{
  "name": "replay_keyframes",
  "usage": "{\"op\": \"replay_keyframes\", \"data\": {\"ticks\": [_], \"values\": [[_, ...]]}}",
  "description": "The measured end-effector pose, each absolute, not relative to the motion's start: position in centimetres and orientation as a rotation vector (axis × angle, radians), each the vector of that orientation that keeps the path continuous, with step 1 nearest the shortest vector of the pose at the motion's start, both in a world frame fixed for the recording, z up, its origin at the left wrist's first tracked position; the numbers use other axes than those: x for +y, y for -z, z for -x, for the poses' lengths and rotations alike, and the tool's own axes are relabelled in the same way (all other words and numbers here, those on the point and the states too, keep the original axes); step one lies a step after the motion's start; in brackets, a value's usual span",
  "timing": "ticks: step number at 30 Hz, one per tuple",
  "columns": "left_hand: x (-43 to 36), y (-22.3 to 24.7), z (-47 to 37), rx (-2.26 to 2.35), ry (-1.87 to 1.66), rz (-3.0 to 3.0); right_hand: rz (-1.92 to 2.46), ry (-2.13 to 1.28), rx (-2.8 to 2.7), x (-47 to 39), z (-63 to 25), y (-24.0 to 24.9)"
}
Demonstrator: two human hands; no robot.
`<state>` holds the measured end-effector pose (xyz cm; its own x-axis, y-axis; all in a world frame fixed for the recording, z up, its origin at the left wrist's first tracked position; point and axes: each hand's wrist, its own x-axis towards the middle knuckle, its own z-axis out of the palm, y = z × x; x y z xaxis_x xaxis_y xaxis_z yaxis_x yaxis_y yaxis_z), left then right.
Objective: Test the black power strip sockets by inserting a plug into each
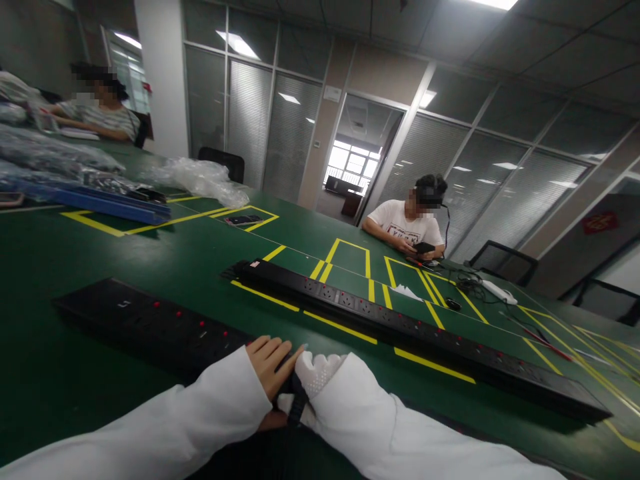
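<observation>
Your left hand [273, 363] and gloved right hand [319, 377] meet at the nearer power strip [165, 328], perhaps bracing it; I cannot tell their grip.

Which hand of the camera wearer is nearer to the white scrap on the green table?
Right. The gloved right hand is across the long black power strip from the white scrap; the bare left hand is also across it, but farther left.

Dim light came from a ceiling panel [493, 3] and a washed-out window [353, 162]; glass partitions [295, 143] held glare. Edges were stretched, and the nearer black strip [145, 323] seemed slightly blurred.
</observation>
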<state>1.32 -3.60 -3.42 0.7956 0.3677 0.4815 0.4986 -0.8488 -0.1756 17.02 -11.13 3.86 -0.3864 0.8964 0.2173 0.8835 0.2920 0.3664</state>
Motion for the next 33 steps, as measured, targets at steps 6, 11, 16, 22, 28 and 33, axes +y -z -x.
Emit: {"op": "replay_keyframes", "data": {"ticks": [6, 11, 16, 22, 28, 33], "values": [[-3.9, 4.1, -1.7, -0.690, 0.817, 2.526, -1.712, -0.696, 2.534, -10.1, -17.3, -2.9], [-4.1, 3.4, -1.3, -0.687, 0.779, 2.630, -1.652, -0.175, 2.669, -10.4, -18.1, -5.0], [-4.3, 2.6, -0.8, -0.687, 0.675, 2.807, -1.616, 0.071, 2.722, -10.8, -18.7, -6.5], [-4.3, 2.6, -0.7, -0.688, 0.714, 2.798, -1.609, 0.202, 2.707, -11.0, -18.7, -7.2], [-4.2, 3.0, -0.8, -0.686, 0.751, 2.772, -1.609, 0.274, 2.685, -11.0, -18.6, -7.9], [-4.1, 3.2, -0.7, -0.674, 0.776, 2.779, -1.603, 0.287, 2.700, -11.6, -18.5, -8.6]]}}
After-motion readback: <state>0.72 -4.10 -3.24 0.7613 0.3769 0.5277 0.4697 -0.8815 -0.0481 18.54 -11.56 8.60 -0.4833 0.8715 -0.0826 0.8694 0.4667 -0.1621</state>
